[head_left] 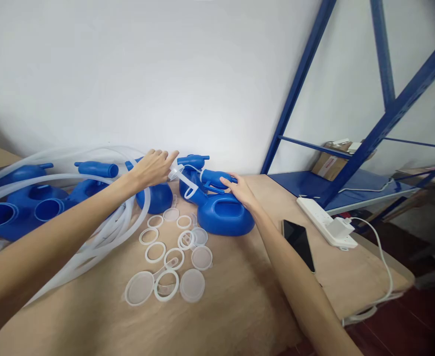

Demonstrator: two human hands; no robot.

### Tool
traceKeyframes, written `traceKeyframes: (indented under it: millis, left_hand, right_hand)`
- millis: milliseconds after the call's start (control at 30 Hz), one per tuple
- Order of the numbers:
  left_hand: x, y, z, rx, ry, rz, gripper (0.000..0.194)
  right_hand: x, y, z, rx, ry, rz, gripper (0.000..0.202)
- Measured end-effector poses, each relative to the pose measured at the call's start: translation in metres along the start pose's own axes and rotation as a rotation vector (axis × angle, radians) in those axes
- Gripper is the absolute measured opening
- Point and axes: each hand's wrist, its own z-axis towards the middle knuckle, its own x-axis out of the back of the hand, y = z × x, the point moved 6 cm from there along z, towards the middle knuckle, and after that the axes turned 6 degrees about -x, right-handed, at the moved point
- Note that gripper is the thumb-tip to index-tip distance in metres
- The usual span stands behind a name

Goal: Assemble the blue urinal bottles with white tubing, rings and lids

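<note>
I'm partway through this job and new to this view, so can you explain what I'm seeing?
There is no machine here: a person works with two bare hands. The single picture comes from a camera worn on the head, looking forward and down.

The left hand holds a translucent strapped lid. The right hand holds a blue spouted piece, just above a blue bottle with a handle opening.

On the brown-covered table lie white rings, loose lids, a phone and a power strip. Toward the left are coiled tubing and more blue containers.
</note>
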Motion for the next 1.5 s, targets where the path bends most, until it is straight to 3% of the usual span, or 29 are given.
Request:
traceKeyframes:
  millis: [133,367,433,567,700,1000,1100,1300,1500]
  left_hand:
    - [-0.009,0.005,-0.009,-0.064,-0.042,0.018,0.065]
    - [-0.012,-0.015,-0.021,-0.072,-0.033,-0.001,0.076]
    - [-0.011,-0.004,-0.024,-0.092,-0.025,-0.019,0.073]
    - [-0.013,0.044,-0.024,-0.135,0.009,-0.091,0.064]
    - [-0.029,0.078,-0.019,-0.14,0.048,-0.329,0.068]
    - [-0.061,0.083,-0.001,0.013,0.203,-0.641,0.078]
    - [-0.067,0.088,0.002,0.078,0.293,-0.738,0.07]
    - [-0.073,0.093,0.0,0.122,0.462,-0.911,0.052]
    - [-0.074,0.094,0.003,0.122,0.541,-1.074,0.05]
  right_hand:
    - [0.002,0.005,0.001,-0.092,0.003,0.069,0.048]
    - [0.0,0.009,0.002,-0.164,-0.03,0.121,0.045]
    - [0.0,0.009,0.003,-0.173,-0.034,0.122,0.044]
    - [0.001,0.01,0.004,-0.174,-0.018,0.105,0.037]
    - [0.002,0.008,0.003,-0.186,-0.003,0.082,0.031]
    - [0.003,0.01,0.008,-0.259,0.067,0.067,0.027]
    - [0.003,0.01,0.009,-0.276,0.077,0.065,0.029]
    - [0.002,0.009,0.008,-0.318,0.092,0.061,0.036]
    - [0.002,0.008,0.006,-0.324,0.086,0.052,0.035]
